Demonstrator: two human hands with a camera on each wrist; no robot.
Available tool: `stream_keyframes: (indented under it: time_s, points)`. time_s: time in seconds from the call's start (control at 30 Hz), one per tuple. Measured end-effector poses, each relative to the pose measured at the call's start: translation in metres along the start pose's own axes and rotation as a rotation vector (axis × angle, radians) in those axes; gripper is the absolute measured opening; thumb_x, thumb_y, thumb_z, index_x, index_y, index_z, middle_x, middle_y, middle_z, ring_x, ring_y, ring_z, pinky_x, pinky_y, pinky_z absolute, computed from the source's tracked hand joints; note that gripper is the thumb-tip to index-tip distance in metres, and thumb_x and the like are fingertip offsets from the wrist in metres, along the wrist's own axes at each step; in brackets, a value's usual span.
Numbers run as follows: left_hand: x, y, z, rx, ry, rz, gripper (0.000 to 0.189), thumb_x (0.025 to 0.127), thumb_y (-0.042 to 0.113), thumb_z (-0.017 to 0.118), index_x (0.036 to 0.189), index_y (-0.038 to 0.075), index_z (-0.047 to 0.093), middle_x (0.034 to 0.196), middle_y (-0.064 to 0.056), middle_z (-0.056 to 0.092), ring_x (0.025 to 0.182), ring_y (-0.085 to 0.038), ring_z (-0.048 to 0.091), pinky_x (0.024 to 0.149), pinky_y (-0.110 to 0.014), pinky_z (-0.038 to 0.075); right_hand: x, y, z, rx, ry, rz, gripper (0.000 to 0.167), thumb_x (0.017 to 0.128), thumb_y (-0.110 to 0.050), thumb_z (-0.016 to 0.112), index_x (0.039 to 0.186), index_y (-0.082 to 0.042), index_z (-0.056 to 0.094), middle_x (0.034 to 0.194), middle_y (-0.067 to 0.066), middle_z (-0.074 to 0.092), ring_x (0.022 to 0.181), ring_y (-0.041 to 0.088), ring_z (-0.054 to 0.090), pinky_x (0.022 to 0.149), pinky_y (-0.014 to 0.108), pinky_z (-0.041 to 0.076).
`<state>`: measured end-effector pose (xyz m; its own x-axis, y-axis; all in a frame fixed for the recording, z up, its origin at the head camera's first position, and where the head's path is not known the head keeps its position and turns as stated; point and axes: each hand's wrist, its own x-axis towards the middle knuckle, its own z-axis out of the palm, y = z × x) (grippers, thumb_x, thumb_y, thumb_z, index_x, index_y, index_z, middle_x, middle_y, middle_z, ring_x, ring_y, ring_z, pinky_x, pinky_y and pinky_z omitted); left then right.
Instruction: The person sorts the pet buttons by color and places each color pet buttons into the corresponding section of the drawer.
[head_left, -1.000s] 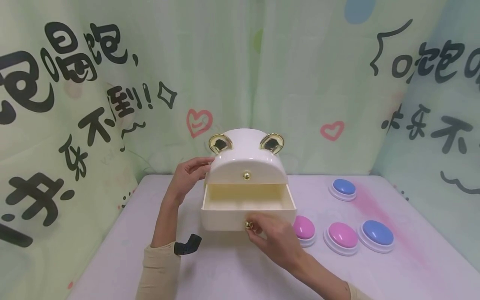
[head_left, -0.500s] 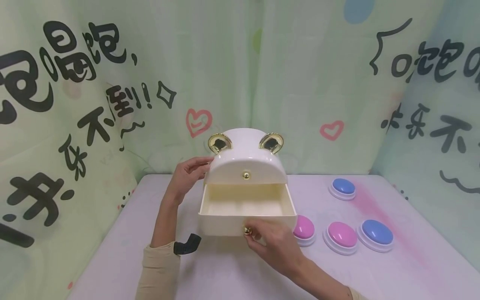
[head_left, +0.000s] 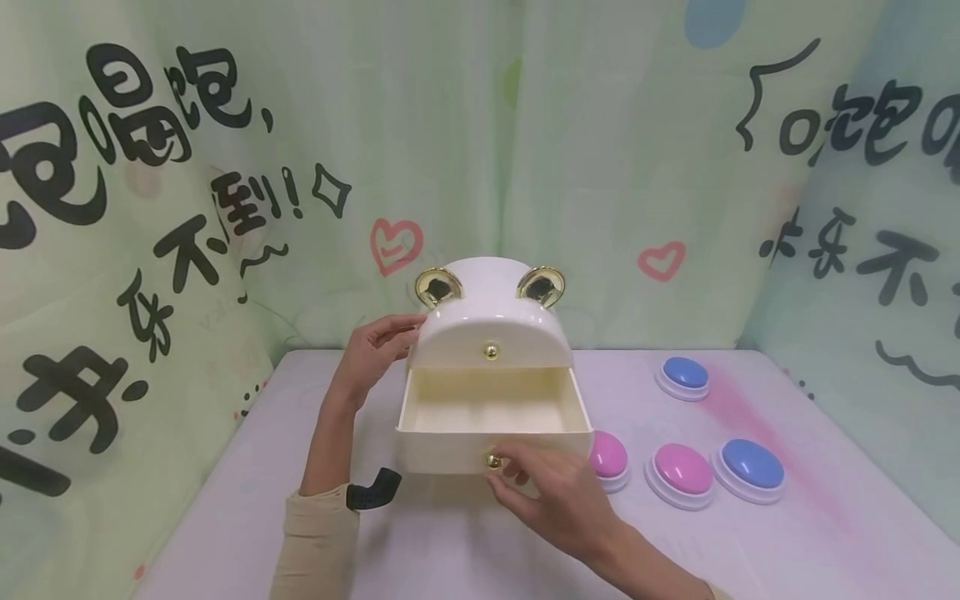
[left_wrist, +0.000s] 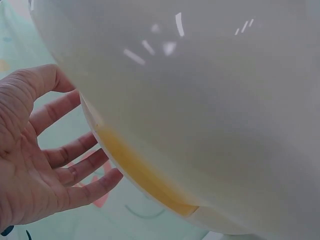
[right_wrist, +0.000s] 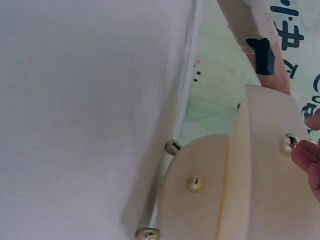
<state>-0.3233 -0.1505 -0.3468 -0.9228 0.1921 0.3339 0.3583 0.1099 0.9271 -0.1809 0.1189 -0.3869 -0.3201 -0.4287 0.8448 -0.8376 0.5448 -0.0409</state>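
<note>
A white box with a rounded lid (head_left: 487, 321) and two gold-rimmed ears stands at the table's far side. Its lower drawer (head_left: 442, 450) is pulled out, and no contents show inside. My left hand (head_left: 372, 354) rests its fingertips at the box's left edge. In the left wrist view the fingers (left_wrist: 82, 150) of this hand are spread loosely beside the glossy shell. At the drawer's gold knob (head_left: 492, 461) is my right hand (head_left: 558, 492), thumb and fingers parted. The right wrist view has fingertips (right_wrist: 302, 154) against the knob's edge and the thumb standing off it.
Right of the box lie pink push buttons (head_left: 683, 468) and blue push buttons (head_left: 753, 463) on white bases. One pink button (head_left: 609, 454) sits close to the drawer's right corner. A printed curtain (head_left: 600, 167) closes off the back and sides of the table (head_left: 420, 550).
The drawer has slid farther out toward me, mostly in the first half second. My right hand came with it, and its thumb has since parted from the knob. My left hand stays put.
</note>
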Motion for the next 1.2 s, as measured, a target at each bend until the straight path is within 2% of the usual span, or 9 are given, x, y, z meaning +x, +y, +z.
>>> stream_keyframes:
  time_s: [0.07, 0.17, 0.33, 0.6, 0.73, 0.97, 1.13, 1.2]
  points:
    - [0.000, 0.000, 0.000, 0.001, 0.003, 0.001, 0.035, 0.100, 0.018, 0.067, 0.132, 0.005, 0.068, 0.136, -0.012, 0.065, 0.111, -0.010, 0.065, 0.092, -0.033, 0.056, 0.004, -0.003, -0.005, -0.009, 0.029, -0.018, 0.017, 0.098, -0.027, 0.067, 0.101, -0.011, 0.071, 0.076, -0.006, 0.073, 0.063, 0.005, 0.067, 0.059, 0.014, 0.052]
    - [0.000, 0.001, 0.000, -0.001, 0.002, -0.001, 0.035, 0.100, 0.019, 0.067, 0.133, 0.005, 0.068, 0.136, -0.012, 0.065, 0.111, -0.011, 0.065, 0.092, -0.034, 0.056, 0.012, -0.005, -0.014, -0.037, 0.091, -0.059, 0.025, 0.101, -0.031, 0.060, 0.099, -0.009, 0.072, 0.073, -0.004, 0.073, 0.061, 0.006, 0.065, 0.054, 0.014, 0.050]
    - [0.000, 0.000, 0.000, -0.005, -0.001, -0.005, 0.036, 0.100, 0.019, 0.066, 0.133, 0.005, 0.067, 0.137, -0.013, 0.065, 0.111, -0.011, 0.065, 0.093, -0.033, 0.055, 0.025, -0.004, -0.028, -0.056, 0.186, -0.093, 0.027, 0.100, -0.029, 0.063, 0.096, -0.004, 0.073, 0.069, -0.001, 0.073, 0.056, 0.007, 0.065, 0.048, 0.015, 0.048]
    - [0.001, 0.001, 0.000, -0.009, -0.004, 0.003, 0.035, 0.100, 0.018, 0.066, 0.133, 0.004, 0.067, 0.137, -0.013, 0.065, 0.111, -0.009, 0.065, 0.091, -0.031, 0.056, 0.038, 0.013, -0.046, -0.096, 0.289, -0.062, 0.033, 0.100, -0.031, 0.064, 0.093, 0.000, 0.072, 0.067, 0.003, 0.073, 0.052, 0.011, 0.065, 0.046, 0.017, 0.045]
    - [0.001, 0.000, 0.000, -0.003, -0.002, -0.001, 0.035, 0.100, 0.018, 0.066, 0.133, 0.004, 0.067, 0.137, -0.013, 0.065, 0.111, -0.010, 0.065, 0.092, -0.033, 0.055, 0.039, 0.023, -0.054, -0.126, 0.331, -0.012, 0.036, 0.100, -0.032, 0.064, 0.092, 0.002, 0.071, 0.067, 0.005, 0.073, 0.052, 0.014, 0.066, 0.046, 0.017, 0.045]
    - [0.001, -0.001, 0.000, -0.004, 0.002, -0.003, 0.035, 0.100, 0.017, 0.066, 0.133, 0.004, 0.068, 0.136, -0.013, 0.065, 0.111, -0.011, 0.065, 0.092, -0.033, 0.056, 0.033, 0.042, -0.064, -0.161, 0.344, 0.113, 0.044, 0.100, -0.040, 0.065, 0.099, 0.003, 0.072, 0.074, 0.011, 0.075, 0.056, 0.020, 0.068, 0.050, 0.018, 0.048]
    - [0.001, 0.000, 0.000, 0.004, 0.001, -0.007, 0.035, 0.100, 0.019, 0.066, 0.133, 0.005, 0.068, 0.137, -0.012, 0.065, 0.113, -0.013, 0.064, 0.092, -0.034, 0.055, 0.027, 0.053, -0.073, -0.147, 0.338, 0.236, 0.026, 0.089, -0.021, 0.076, 0.104, 0.001, 0.072, 0.080, 0.012, 0.076, 0.062, 0.021, 0.069, 0.060, 0.011, 0.047]
    - [0.001, 0.000, 0.000, 0.006, 0.002, -0.008, 0.035, 0.100, 0.019, 0.067, 0.133, 0.005, 0.068, 0.137, -0.012, 0.065, 0.113, -0.013, 0.064, 0.092, -0.034, 0.055, 0.025, 0.058, -0.076, -0.148, 0.329, 0.282, 0.026, 0.083, -0.011, 0.081, 0.106, -0.001, 0.072, 0.081, 0.011, 0.076, 0.064, 0.020, 0.069, 0.063, 0.009, 0.046]
